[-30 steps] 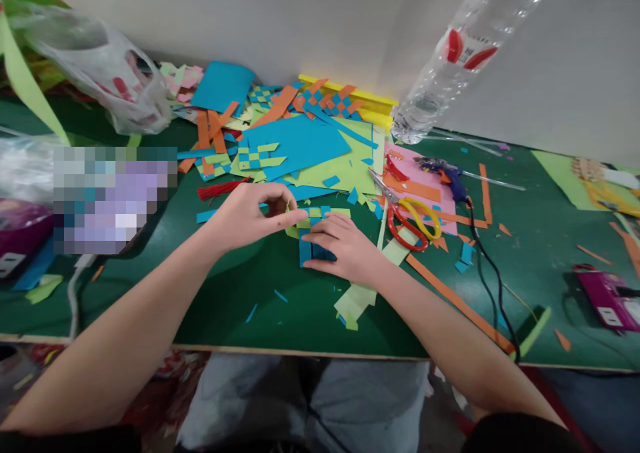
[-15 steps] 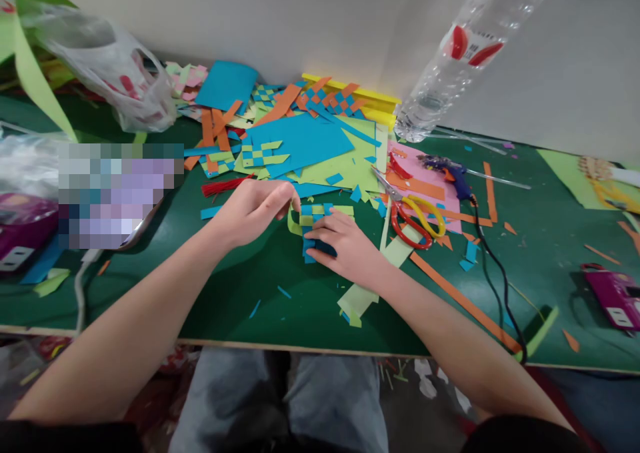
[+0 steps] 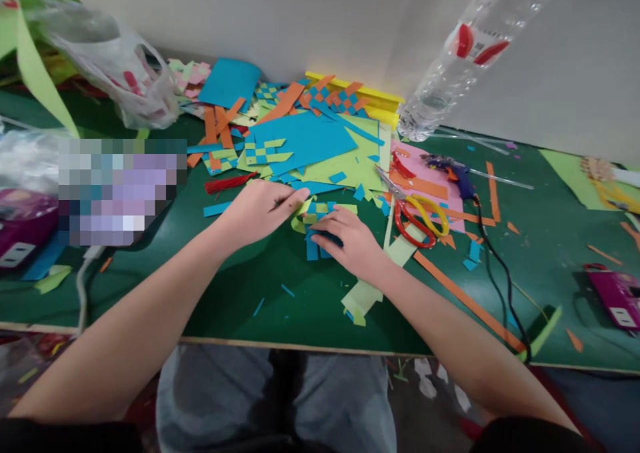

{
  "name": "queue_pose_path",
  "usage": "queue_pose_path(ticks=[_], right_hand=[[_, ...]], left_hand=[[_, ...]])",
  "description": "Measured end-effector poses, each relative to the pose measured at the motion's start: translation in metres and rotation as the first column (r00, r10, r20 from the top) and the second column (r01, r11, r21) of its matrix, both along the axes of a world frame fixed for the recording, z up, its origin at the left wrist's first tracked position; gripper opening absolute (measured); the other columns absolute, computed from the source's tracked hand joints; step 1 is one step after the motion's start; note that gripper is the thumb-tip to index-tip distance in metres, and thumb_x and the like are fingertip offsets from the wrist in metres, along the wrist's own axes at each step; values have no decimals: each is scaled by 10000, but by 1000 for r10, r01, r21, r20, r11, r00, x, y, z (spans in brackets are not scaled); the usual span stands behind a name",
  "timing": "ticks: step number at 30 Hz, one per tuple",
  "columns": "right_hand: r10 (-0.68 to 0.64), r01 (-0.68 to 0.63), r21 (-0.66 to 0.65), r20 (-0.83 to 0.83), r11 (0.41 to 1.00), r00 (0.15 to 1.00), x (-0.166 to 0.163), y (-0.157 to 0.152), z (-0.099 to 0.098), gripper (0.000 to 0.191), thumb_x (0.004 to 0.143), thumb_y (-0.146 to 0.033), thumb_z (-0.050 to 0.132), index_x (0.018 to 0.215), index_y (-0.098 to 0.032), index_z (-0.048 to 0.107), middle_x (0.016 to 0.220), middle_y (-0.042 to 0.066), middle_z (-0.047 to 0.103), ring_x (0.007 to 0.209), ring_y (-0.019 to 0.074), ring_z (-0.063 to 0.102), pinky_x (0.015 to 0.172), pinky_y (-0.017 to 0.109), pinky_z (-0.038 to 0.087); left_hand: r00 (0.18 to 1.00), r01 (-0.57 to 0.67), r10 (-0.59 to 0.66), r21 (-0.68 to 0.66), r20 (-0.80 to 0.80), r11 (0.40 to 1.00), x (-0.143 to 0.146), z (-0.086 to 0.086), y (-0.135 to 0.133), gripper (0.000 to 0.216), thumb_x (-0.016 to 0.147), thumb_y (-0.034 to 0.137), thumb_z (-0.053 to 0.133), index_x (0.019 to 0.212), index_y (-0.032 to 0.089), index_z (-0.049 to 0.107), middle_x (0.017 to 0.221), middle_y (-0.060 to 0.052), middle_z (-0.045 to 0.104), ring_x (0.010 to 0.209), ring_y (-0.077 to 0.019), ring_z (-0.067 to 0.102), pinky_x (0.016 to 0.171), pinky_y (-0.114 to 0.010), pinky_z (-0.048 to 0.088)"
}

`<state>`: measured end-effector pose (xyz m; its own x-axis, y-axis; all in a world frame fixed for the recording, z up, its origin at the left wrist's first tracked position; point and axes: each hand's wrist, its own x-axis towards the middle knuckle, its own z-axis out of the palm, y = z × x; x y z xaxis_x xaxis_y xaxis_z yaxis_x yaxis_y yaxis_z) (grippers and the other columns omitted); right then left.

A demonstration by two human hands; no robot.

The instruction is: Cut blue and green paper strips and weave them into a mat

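A small piece of woven blue and light green paper strips lies on the green table, its blue ends pointing toward me. My left hand is at its upper left corner, thumb and fingers closed on a curled light green paper strip. The fingertips partly hide where they pinch it. My right hand lies over the weave's right side, with bent fingers holding it against the table and covering part of it.
Red-and-yellow-handled scissors lie right of the weave, near a blue glue gun with a black cord. Behind are blue sheets and a red tassel. A plastic bottle leans at the wall; a blurred-out device is left.
My left hand has moved slightly right and closer to the weave, its thumb now over the corner. The green strip's loop sits lower and flatter. My right hand stays on the weave.
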<state>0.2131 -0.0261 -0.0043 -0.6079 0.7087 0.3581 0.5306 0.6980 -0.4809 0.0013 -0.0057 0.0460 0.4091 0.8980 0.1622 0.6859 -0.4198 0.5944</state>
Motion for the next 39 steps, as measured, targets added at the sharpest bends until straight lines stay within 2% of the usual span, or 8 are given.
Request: queue_pose_path(ticks=[4,11,15,20,27,31,35,39], right_hand=[[-32,27,-64,-74,998,997,1,3,1,179,960,-304,536,991,-189,668,963,50,717,958,188,660,1113,442,382],[-91,52,-207,-183,977,979,4,7,-1,206,971,-342,504,936,-202,652,839,21,691,778,167,645,1078,477,403],[-76,34,-217,-185,975,980,6,7,-2,165,952,-291,509,968,-198,644,899,51,686,881,205,642,953,452,483],[-106,80,-213,-117,974,987,6,5,0,205,968,-293,467,999,-219,656,937,58,693,940,220,640,841,387,501],[-124,101,-195,-113,976,986,4,4,5,288,993,-377,441,942,-210,670,877,50,685,857,205,628,766,344,480],[-136,109,-184,-141,977,981,4,6,1,303,988,-396,449,904,-208,671,875,52,689,852,204,636,779,349,477],[-139,106,-172,-192,979,972,2,8,-5,218,973,-353,496,926,-225,667,855,34,693,836,193,638,792,350,475],[-116,93,-151,-150,984,982,4,9,-3,292,988,-379,458,864,-214,664,814,31,677,784,178,620,760,334,457]], left_hand=[[991,31,-29,17,-128,999,0,-6,2,496,940,462,404,529,185,381,484,31,327,477,-106,303,505,-278,218],[958,113,-114,-19,-262,993,-3,-10,3,339,899,415,479,680,185,598,613,0,581,555,-129,473,540,-255,286],[962,79,-75,7,-264,997,-6,-9,3,339,912,400,443,742,187,644,714,-30,653,632,-154,540,582,-253,329],[960,85,-111,-114,-256,990,-8,-8,2,317,900,411,458,735,213,643,680,-2,654,609,-147,547,563,-246,315],[963,153,-211,-304,-168,940,-13,-4,5,189,831,274,486,797,218,664,767,19,711,646,-129,620,591,-219,397],[964,173,-237,-385,-125,907,-14,-3,5,223,861,346,494,833,219,675,783,13,731,637,-132,644,574,-220,421],[969,147,-202,-321,-145,936,-12,-3,3,241,878,397,509,798,214,645,735,16,710,610,-120,613,558,-217,403],[971,137,-178,-239,-161,961,-10,-3,2,414,878,558,515,679,196,542,575,32,576,516,-103,485,498,-222,330]])
